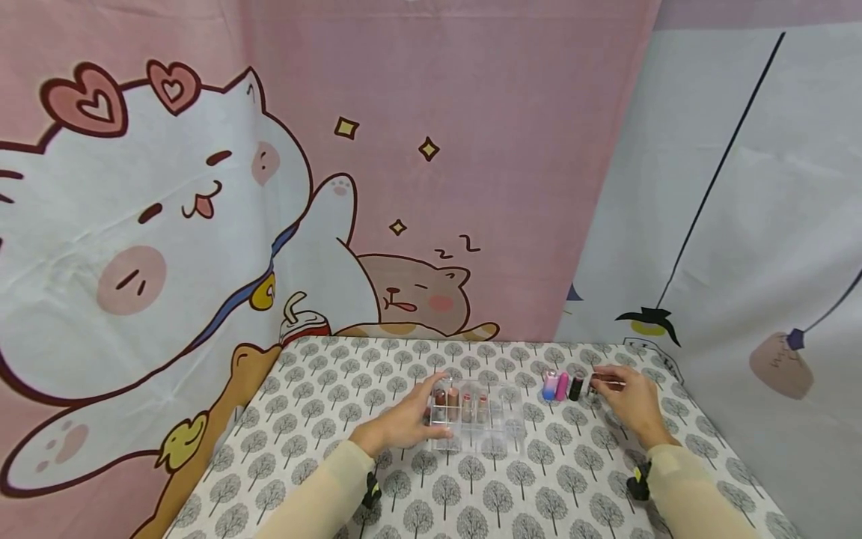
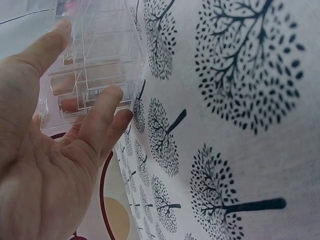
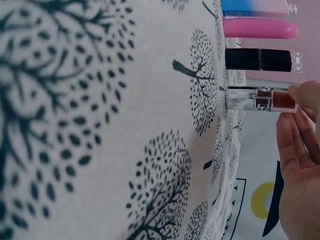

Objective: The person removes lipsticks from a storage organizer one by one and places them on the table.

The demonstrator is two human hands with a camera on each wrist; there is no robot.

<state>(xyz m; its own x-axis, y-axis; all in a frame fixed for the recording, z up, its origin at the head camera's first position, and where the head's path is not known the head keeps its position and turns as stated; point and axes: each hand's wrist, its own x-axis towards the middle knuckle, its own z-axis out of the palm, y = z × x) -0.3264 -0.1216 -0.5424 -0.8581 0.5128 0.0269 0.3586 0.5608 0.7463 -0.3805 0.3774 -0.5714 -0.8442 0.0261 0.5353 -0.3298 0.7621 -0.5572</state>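
A clear plastic organizer (image 1: 474,443) with compartments lies on the patterned cloth, several lipstick tubes (image 1: 453,404) in the slots at its left and middle. My left hand (image 1: 402,417) grips its left end, thumb on the near side and fingers round the far side. In the left wrist view, fingertips press the clear wall (image 2: 112,32). My right hand (image 1: 633,400) pinches the top of a lip gloss tube (image 3: 265,98) between thumb and fingers. That tube stands upright on the cloth, clear end down and brownish-red end up.
Left of the pinched tube stand a black lipstick (image 1: 576,387), a bright pink tube (image 1: 562,387) and a blue-and-pink tube (image 1: 549,386) in a row. Cartoon-printed curtains (image 1: 471,187) hang behind the table (image 1: 498,498), along its far edge and sides.
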